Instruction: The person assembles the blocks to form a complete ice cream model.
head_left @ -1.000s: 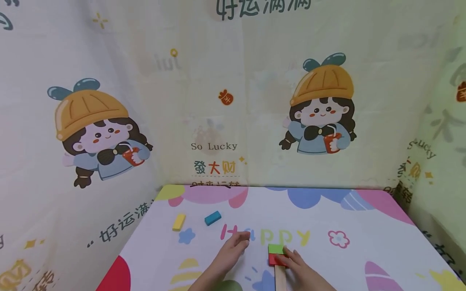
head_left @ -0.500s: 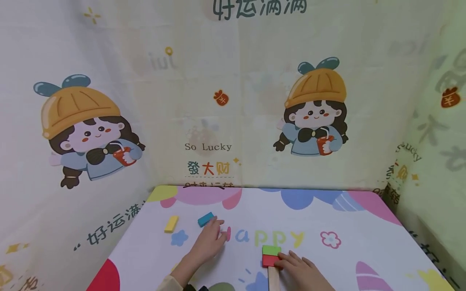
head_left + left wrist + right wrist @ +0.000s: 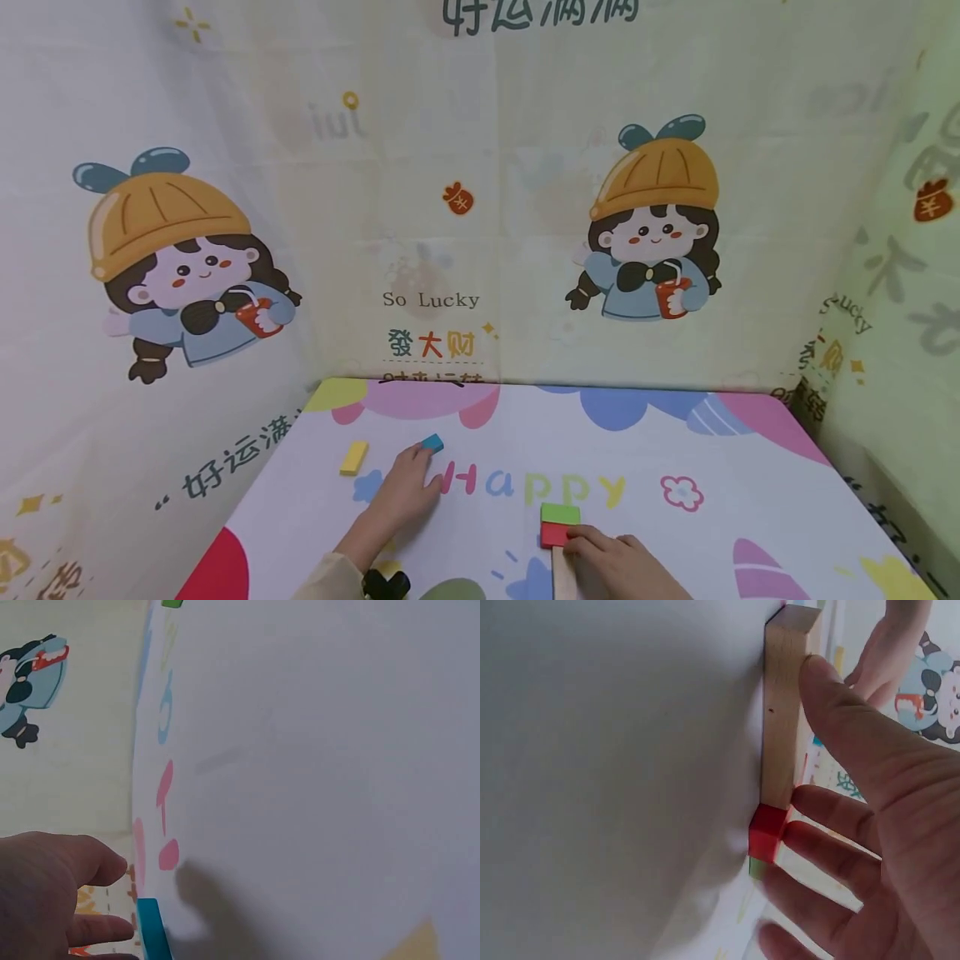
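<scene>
My left hand (image 3: 401,492) reaches to a blue block (image 3: 432,443), its fingers covering the block's near-left part in the head view. In the left wrist view the fingertips lie beside the blue block (image 3: 154,930), while the thumb stands apart from it. My right hand (image 3: 618,562) rests along a row of blocks: a plain wooden bar (image 3: 563,575), a red block (image 3: 553,535) and a green block (image 3: 559,513). Seen from the right wrist, the thumb touches the wooden bar (image 3: 781,712) and loosely spread fingers meet the red block (image 3: 767,832).
A yellow block (image 3: 354,458) lies left of the blue one. The white printed table mat (image 3: 750,467) has cartoon-printed cloth (image 3: 525,250) standing behind it and on both sides. A black object (image 3: 386,584) sits at the left wrist.
My left hand has moved left and away from me, from beside the row to the blue block. The right hand stays at the row, its fingers shifting slightly toward me.
</scene>
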Tool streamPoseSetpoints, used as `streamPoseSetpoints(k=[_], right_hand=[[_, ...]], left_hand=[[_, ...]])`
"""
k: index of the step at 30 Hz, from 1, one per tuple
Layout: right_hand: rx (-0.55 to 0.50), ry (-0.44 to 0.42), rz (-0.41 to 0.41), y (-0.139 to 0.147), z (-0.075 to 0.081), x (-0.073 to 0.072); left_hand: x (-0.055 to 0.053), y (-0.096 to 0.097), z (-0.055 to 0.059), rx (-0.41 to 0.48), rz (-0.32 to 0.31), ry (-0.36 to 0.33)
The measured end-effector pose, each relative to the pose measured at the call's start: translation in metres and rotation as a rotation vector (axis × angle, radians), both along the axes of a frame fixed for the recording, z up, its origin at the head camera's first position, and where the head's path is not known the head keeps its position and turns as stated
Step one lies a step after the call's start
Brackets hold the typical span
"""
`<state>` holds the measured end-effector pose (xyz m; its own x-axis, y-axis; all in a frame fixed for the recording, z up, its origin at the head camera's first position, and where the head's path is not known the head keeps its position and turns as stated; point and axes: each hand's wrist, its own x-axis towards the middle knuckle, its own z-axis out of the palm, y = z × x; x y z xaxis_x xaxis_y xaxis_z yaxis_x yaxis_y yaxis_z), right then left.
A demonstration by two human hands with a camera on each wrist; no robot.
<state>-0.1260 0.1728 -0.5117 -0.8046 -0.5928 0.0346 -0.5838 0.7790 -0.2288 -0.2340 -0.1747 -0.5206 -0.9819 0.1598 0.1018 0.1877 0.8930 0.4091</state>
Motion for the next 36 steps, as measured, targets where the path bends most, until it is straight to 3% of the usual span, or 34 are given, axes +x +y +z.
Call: streamPoseSetpoints(k=[4, 10, 19, 28, 36], right_hand=[[-0.007, 0.092, 0.046, 0.002, -0.002, 0.000], [-0.068, -0.052, 0.089, 0.003, 0.000, -0.009], [-0.104, -0.043, 0.132, 0.005, 0.001, -0.010], [-0.124, -0.041, 0.140, 0.007, -0.002, -0.009], [-0.123, -0.069, 0.114, 0.007, -0.005, -0.008]], left_hand=[[0.000, -0.001, -0.002, -0.033, 0.025, 0.025], [0.003, 0.000, -0.004, -0.038, 0.046, -0.012], [0.006, 0.005, -0.011, -0.050, 0.059, -0.009], [0.011, 0.013, -0.012, -0.040, 0.077, 0.039], [0.015, 0.028, -0.014, -0.033, 0.006, 0.057]])
